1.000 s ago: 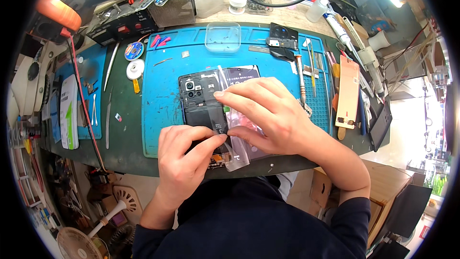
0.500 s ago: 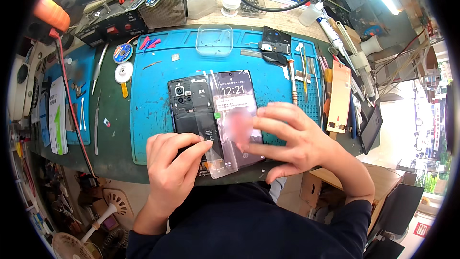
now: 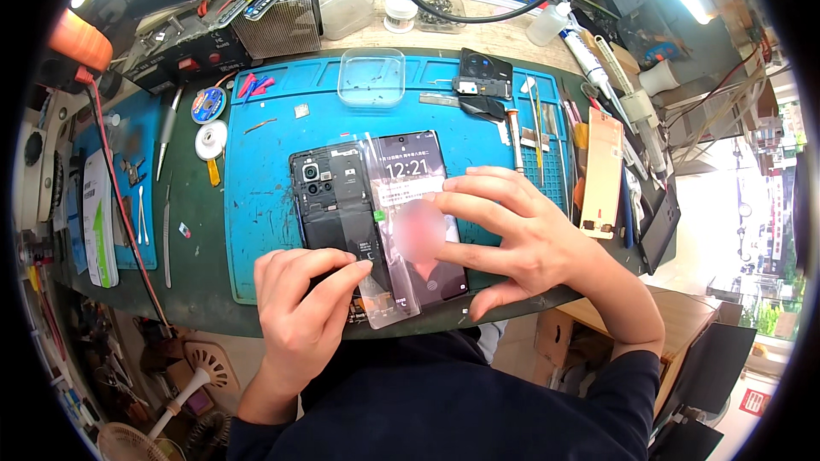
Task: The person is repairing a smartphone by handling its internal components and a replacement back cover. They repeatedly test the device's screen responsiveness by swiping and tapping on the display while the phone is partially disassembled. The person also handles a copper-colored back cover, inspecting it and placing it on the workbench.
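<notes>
An opened phone [image 3: 330, 196] shows camera modules and dark internals on the blue mat [image 3: 260, 162]. Against its right side lies a lit phone screen [image 3: 409, 160], its middle blurred pink. A clear plastic film [image 3: 386, 306] runs lengthwise over their junction. My left hand [image 3: 299, 316] is closed at the opened phone's lower part, thumb and forefinger pinched on the film's left edge. My right hand [image 3: 521, 248] is open, fingers spread over the screen's right half, fingertips at or just above it, thumb out below near the mat's edge.
Behind sit a clear box [image 3: 371, 77] and dark phone parts [image 3: 483, 77]. Tweezers [image 3: 538, 119] and tools line the right, with a peach board [image 3: 600, 166]. Solder spools [image 3: 210, 138], a red cable [image 3: 120, 188] and a white-and-green pack [image 3: 100, 218] are left. A fan [image 3: 128, 440] stands below.
My right hand has drawn back from the film to the right and spread its fingers, uncovering the lit screen. My left hand stays pinched on the film. The whole view has shifted slightly.
</notes>
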Demonstrator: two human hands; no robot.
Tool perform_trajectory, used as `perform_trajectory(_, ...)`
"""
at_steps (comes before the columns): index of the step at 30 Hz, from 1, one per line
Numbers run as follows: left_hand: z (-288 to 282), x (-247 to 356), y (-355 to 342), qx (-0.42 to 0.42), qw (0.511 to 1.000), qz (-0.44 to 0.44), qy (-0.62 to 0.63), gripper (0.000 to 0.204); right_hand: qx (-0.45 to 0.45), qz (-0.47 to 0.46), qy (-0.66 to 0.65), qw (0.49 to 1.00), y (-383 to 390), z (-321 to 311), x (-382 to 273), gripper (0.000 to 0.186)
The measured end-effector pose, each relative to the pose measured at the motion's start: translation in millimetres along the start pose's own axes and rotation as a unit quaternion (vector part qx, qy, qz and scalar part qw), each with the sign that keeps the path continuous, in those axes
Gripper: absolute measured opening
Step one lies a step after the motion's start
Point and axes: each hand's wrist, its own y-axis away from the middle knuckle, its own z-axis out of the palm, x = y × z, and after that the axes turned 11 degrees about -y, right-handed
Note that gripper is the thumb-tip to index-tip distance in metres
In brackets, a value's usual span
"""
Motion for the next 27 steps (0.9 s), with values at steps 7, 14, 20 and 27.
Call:
perform_trajectory(7, -1, 0, 0, -0.005, 1.000, 0.001, 0.000, 0.033, 0.022, 0.058, 0.023, 0.998, -8, 0, 7, 0.076)
perform_trajectory(14, -1, 0, 0, -0.009, 1.000, -0.001, 0.001, 0.033, 0.032, 0.104, 0.078, 0.991, -16, 1, 6, 0.079)
perform_trajectory(20, 0, 1, 2, -0.008, 1.000, -0.008, 0.003, 0.031, 0.057, 0.140, 0.129, 0.980, 11, -12, 2, 0.075)
perform_trajectory(27, -2, 1, 1, -0.013, 1.000, -0.009, 0.006, 0.031, 0.049, 0.118, 0.129, 0.983, 1, -4, -2, 0.086)
